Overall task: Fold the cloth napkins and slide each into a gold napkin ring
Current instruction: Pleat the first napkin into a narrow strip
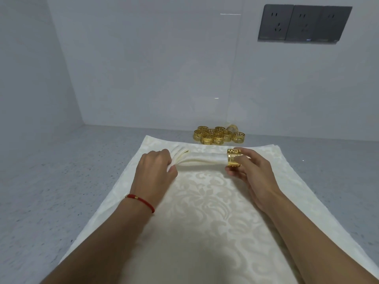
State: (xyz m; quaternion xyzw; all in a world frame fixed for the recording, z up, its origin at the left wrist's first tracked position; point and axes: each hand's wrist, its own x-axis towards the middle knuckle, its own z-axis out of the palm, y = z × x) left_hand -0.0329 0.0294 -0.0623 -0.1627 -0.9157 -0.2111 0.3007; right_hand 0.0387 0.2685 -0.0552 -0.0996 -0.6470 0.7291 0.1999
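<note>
A cream napkin (205, 158) is gathered into a long roll and lies crosswise above a stack of flat cream damask napkins (205, 212). My left hand (155, 169) grips the roll's left end, where the folds fan out. My right hand (248, 169) pinches a gold napkin ring (233, 158) that sits around the roll's right end. The tip of the roll beyond the ring is hidden by my fingers.
Several more gold rings (218, 135) are clustered at the back of the grey speckled counter (61, 171), against the white wall. A dark socket panel (303, 23) is on the wall at upper right. A side wall closes the left.
</note>
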